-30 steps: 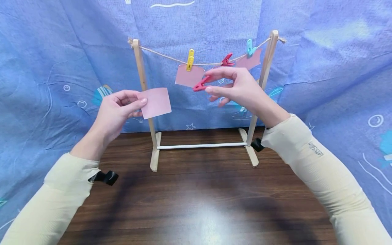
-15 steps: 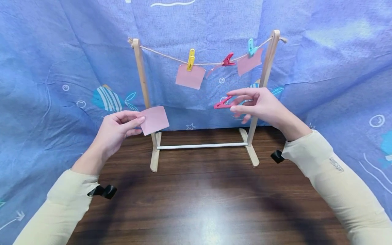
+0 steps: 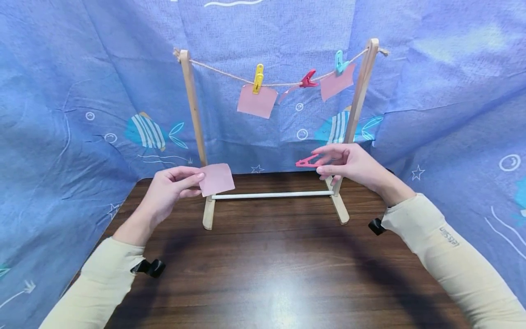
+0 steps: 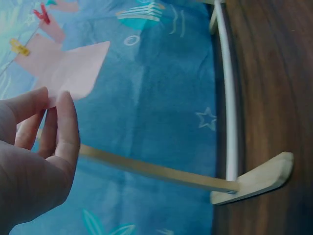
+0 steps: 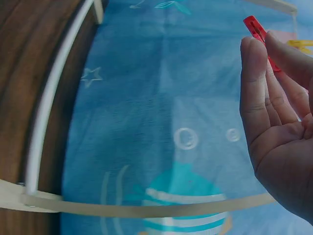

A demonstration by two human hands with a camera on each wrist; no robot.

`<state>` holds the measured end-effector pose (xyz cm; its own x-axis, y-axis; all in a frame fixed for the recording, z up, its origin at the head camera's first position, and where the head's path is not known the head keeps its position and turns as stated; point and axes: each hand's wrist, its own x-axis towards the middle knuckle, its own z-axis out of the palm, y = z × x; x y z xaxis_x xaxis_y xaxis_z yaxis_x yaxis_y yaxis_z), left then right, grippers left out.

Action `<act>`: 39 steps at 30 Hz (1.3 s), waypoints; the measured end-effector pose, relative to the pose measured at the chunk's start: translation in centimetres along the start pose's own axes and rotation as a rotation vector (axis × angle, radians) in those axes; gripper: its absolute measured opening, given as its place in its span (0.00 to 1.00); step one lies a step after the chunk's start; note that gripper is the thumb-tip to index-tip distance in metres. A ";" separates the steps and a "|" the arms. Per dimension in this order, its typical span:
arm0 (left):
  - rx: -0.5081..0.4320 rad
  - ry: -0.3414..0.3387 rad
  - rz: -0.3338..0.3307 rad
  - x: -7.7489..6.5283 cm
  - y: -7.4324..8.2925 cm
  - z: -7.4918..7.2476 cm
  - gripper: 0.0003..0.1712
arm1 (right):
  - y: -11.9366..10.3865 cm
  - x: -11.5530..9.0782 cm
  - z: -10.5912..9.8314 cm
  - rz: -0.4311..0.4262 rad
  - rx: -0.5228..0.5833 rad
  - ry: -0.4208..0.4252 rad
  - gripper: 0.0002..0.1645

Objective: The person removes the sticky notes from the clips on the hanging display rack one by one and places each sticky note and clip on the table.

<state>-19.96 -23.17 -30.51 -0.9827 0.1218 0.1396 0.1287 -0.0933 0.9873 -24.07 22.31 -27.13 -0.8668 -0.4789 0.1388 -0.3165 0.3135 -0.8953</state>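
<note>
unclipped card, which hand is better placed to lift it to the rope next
Left hand, I'd judge: it pinches the card by an edge, below the rope left of the yellow clip. The right hand pinches a red clip, so it seems better kept for clipping.

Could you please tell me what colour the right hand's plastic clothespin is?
Red; the slim plastic clothespin shows best in the right wrist view.

"letsslim" on the right sleeve point(image 3: 447, 256)
</note>
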 end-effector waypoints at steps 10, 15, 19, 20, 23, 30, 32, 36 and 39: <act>0.008 0.021 -0.126 -0.3 -4.3 -0.1 0.05 | 5.3 -0.4 0.6 0.059 0.044 -0.064 0.31; -0.024 0.011 -0.141 0.1 -5.3 0.0 0.06 | 7.1 -0.7 0.8 0.053 0.033 -0.051 0.29; -0.036 0.003 -0.164 0.3 -6.5 -0.1 0.08 | 8.3 -0.9 0.8 0.063 0.055 -0.046 0.28; -0.035 0.000 -0.176 0.4 -6.9 -0.1 0.08 | 8.6 -0.9 0.8 0.072 0.060 -0.044 0.29; -0.018 -0.024 -0.226 0.5 -7.8 -0.3 0.07 | 9.5 -1.0 0.8 0.101 0.067 -0.031 0.30; 0.086 -0.114 -0.336 0.3 -9.5 0.0 0.05 | 12.3 -1.2 0.8 0.136 0.023 -0.050 0.30; 0.105 -0.122 -0.352 0.4 -10.0 0.0 0.08 | 12.9 -1.3 0.9 0.141 -0.008 -0.075 0.29; 0.122 -0.115 -0.369 0.4 -10.7 -0.3 0.10 | 13.7 -1.5 1.0 0.161 -0.055 -0.113 0.29; 0.129 -0.093 -0.374 0.4 -11.1 -0.6 0.11 | 14.1 -1.5 1.1 0.175 -0.063 -0.124 0.30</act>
<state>-21.85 -22.66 -41.43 -0.9495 0.2132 -0.2302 -0.2135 0.0983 0.9720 -26.77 26.56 -40.46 -0.8580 -0.5085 -0.0729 -0.1923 0.4496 -0.8723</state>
